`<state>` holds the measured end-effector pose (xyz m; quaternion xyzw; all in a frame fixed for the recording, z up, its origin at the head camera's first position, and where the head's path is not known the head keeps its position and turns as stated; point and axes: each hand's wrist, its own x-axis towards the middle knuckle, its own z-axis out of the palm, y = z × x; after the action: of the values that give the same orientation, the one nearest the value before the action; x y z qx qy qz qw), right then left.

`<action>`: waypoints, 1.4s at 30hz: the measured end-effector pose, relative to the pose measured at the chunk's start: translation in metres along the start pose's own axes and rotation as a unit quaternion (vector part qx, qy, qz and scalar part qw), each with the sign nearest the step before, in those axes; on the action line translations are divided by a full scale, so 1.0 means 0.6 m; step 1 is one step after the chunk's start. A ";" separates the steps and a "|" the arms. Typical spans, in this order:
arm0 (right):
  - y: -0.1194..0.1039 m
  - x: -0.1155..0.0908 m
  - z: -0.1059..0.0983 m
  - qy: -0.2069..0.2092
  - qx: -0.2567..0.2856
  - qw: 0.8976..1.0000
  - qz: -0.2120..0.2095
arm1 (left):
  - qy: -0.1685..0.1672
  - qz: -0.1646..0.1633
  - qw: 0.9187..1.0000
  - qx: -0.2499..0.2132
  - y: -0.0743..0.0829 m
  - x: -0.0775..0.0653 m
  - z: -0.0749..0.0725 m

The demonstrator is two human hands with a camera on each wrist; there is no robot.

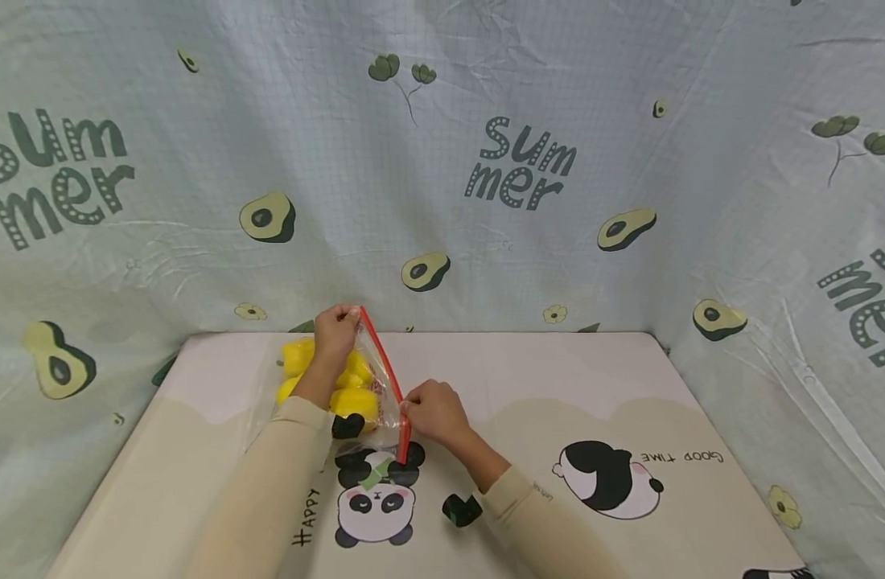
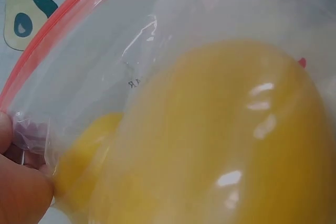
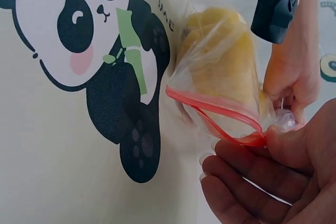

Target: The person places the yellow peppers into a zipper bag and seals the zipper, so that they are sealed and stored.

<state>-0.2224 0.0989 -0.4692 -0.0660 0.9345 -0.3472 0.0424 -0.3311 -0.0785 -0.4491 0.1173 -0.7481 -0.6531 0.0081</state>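
Note:
A clear zip bag (image 1: 388, 414) with a red zip strip (image 1: 383, 354) lies on the table, with several yellow bell peppers (image 1: 356, 404) inside. My left hand (image 1: 334, 336) pinches the bag at the far end of the strip. Lower along the strip, my right hand (image 1: 437, 412) holds the red edge between thumb and fingers. In the right wrist view, the bag's mouth (image 3: 226, 121) gapes between its two red edges near the right thumb. One pepper (image 2: 226, 135) fills much of the left wrist view behind the plastic. My left forearm hides some of the peppers in the head view.
Under the bag is a pale table cover (image 1: 515, 378) printed with pandas and lettering. A curtain (image 1: 327, 161) with avocado prints hangs behind the table and along its sides. Each wrist carries a small black camera, such as the right one (image 1: 461, 511).

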 end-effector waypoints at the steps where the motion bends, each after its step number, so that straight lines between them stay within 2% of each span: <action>1: 0.000 -0.001 0.001 -0.001 0.001 1.000 0.002 | 0.001 0.000 1.000 0.000 -0.001 0.000 -0.001; 14: -0.003 -0.011 0.002 -0.017 0.022 0.999 0.021 | 0.005 0.019 1.000 0.007 0.001 0.008 0.001; 20: -0.001 -0.015 0.002 -0.016 0.026 0.999 0.015 | 0.005 0.037 0.999 0.008 0.007 0.010 -0.001; 29: -0.001 -0.021 0.002 -0.023 0.029 0.999 0.016 | -0.013 0.046 0.999 0.021 0.013 0.008 0.000; 42: 0.001 -0.030 0.002 -0.019 0.020 1.000 0.006 | -0.005 0.062 0.998 0.033 0.017 0.011 0.004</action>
<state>-0.2045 0.1015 -0.4698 -0.0662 0.9269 -0.3639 0.0640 -0.3394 -0.0759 -0.4404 0.0674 -0.7749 -0.6272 0.0406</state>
